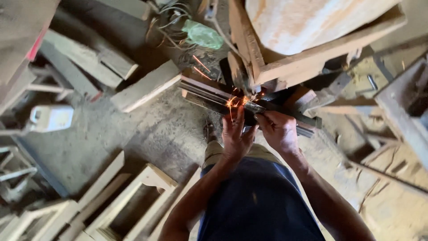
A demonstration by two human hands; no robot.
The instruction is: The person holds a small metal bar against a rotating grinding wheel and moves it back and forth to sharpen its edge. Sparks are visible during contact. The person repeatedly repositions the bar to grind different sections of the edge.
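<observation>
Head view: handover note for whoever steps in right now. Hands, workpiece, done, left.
Left hand: fingers spread, pressing a flat metal blade from above. Right hand: pinching the blade's near end.
Blade tip sits at the grinder under the wooden frame; sparks are flying at the contact point.
Done: grinding is under way; how far along cannot be judged.
Left: probably more passes; the edge is too blurred to check.
Wooden frames and planks lie on the floor around.

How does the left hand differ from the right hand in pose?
The left hand lies flat, fingers stretched toward the sparks; the right hand is curled, gripping the blade from the side. The left sits nearer the sparks, the right farther away. Both are bare and touch the same blade.
</observation>
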